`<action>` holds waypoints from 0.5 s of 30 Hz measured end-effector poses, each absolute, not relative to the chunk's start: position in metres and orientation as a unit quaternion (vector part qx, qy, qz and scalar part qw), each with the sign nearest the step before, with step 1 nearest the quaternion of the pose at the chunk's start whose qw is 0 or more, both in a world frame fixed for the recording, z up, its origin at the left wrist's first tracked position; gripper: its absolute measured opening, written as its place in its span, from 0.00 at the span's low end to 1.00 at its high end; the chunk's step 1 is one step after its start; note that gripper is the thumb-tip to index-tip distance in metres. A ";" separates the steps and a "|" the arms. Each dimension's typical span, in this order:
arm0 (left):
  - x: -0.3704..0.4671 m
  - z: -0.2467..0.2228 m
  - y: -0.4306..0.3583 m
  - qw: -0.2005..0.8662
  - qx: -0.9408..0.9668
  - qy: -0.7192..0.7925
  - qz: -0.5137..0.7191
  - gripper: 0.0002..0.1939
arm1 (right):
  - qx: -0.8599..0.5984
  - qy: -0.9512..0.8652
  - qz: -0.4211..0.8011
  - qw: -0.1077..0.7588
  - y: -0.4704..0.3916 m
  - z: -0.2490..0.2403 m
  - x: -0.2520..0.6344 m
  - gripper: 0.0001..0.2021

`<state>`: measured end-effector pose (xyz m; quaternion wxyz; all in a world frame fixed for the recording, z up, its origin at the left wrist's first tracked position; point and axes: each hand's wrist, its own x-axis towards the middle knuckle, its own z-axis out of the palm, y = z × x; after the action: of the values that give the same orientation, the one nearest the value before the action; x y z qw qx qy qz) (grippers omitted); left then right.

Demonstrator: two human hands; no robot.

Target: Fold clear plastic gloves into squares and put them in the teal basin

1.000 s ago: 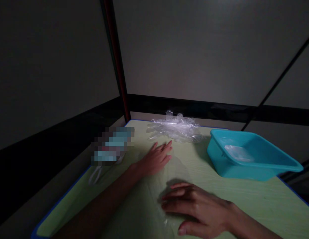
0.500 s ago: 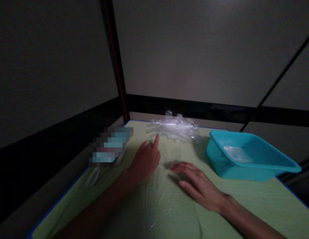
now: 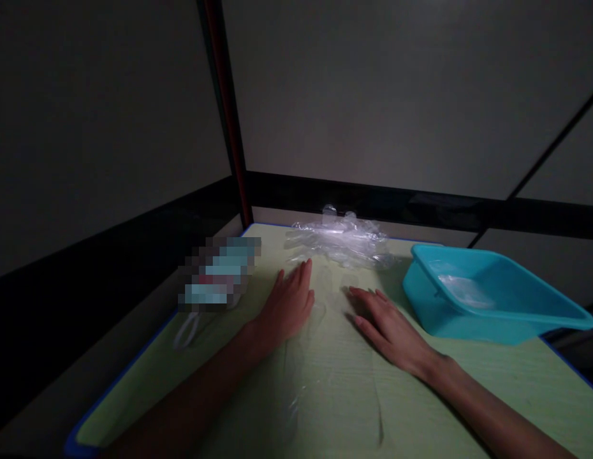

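A clear plastic bag with two handle-like loops (image 3: 332, 363) lies flat on the green tabletop in front of me. My left hand (image 3: 289, 303) rests at its left upper edge, fingers stretched forward. Over on the right side, my right hand (image 3: 389, 328) is held low with the fingers extended, at or just above the sheet; contact cannot be made out. Neither hand grips anything. Beyond my fingertips sits a crumpled heap of clear plastic (image 3: 342, 239).
A turquoise basin (image 3: 473, 325) stands at the right, with some clear plastic inside it. At the left lies a blurred-out package (image 3: 222, 271) with a pale loop (image 3: 186, 329). The blue-edged green table (image 3: 516, 395) meets walls at the back and left.
My right hand has moved slightly forward and right, its fingers apart from the left hand. The left hand's fingers have come closer together and lie flatter. The view has shifted slightly.
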<state>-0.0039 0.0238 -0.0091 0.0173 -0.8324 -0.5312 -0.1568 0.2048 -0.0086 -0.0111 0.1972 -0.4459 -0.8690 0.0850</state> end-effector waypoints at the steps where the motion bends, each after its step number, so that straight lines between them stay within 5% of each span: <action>1: -0.004 -0.009 0.024 0.019 -0.837 -0.524 -0.157 0.27 | -0.441 -0.873 0.076 0.194 -0.009 -0.011 0.204 0.24; 15: 0.003 -0.024 0.017 0.005 -0.886 -0.452 -0.104 0.25 | -0.390 -0.915 0.051 0.087 -0.019 -0.019 0.198 0.35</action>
<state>0.0028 0.0168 -0.0239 0.0053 -0.8857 -0.4525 -0.1036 0.1978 -0.0186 -0.0189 0.0866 -0.3899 -0.9153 0.0514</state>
